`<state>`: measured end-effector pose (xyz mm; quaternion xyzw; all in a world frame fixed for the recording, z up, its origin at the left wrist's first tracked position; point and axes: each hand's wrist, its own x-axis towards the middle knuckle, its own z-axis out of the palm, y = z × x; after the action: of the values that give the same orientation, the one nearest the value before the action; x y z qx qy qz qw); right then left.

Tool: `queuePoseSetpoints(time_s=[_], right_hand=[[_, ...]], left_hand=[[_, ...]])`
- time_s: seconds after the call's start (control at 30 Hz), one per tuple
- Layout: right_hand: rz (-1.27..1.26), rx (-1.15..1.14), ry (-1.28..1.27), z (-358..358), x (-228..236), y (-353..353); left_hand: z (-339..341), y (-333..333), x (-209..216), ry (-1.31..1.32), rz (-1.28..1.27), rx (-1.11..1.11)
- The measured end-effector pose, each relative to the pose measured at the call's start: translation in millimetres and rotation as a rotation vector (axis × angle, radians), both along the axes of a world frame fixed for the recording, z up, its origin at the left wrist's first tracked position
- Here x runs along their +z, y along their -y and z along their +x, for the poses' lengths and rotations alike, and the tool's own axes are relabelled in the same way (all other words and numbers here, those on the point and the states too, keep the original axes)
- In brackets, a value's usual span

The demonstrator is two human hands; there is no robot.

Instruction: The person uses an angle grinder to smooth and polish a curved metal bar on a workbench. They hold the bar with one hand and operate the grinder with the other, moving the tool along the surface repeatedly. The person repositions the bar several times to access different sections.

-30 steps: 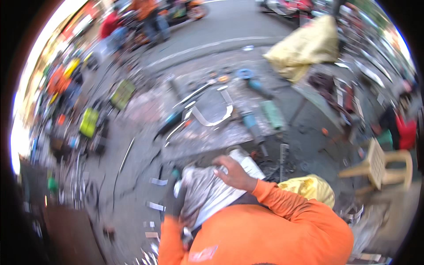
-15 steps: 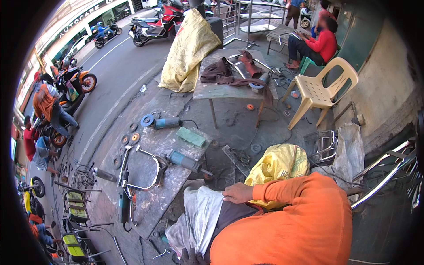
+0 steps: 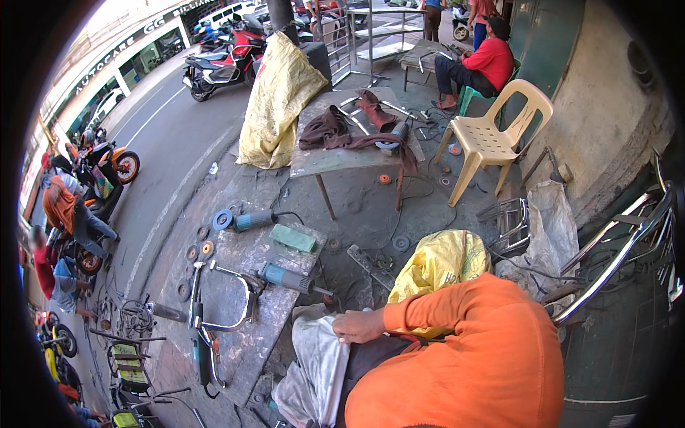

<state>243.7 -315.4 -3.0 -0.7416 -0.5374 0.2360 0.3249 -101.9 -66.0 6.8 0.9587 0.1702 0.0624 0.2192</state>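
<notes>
My right hand [image 3: 359, 326], bare below an orange sleeve, lies on my thigh with its fingers bent over the upper edge of a grey-white cloth [image 3: 312, 371]. The cloth drapes over my leg, and dark fabric shows beside it. My left hand is out of sight below the lower edge. Left of my knee, a low worn board [image 3: 267, 321] bears a blue angle grinder [image 3: 285, 277], another grinder [image 3: 251, 220], a green block [image 3: 293, 237] and a bent chrome tube frame [image 3: 242, 324]. Several round discs [image 3: 207, 248] lie along its far left side.
A yellow sack [image 3: 442, 264] sits beyond my right arm. Farther off stand a small table [image 3: 321, 167] with dark cloths and a grinder, a beige plastic chair [image 3: 492, 139] and a seated person in red [image 3: 492, 68]. Chrome tubes [image 3: 606, 257] lean at the right. Cables cross the ground.
The view has turned slightly, so most of the scene sits farther left. My gloved left hand has dropped out of sight. My right hand remains at the cloth, its fingers more bent.
</notes>
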Motion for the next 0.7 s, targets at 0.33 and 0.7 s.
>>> queuePoseSetpoints(time_s=[0.33,0.7], right_hand=[[-0.140,0.120,-0.218,6,21,17],[-0.189,-0.226,-0.169,12,43,34]], left_hand=[[10,9,12,-0.019,-0.020,0.008],[27,31,37,0.068,-0.090,0.037]])
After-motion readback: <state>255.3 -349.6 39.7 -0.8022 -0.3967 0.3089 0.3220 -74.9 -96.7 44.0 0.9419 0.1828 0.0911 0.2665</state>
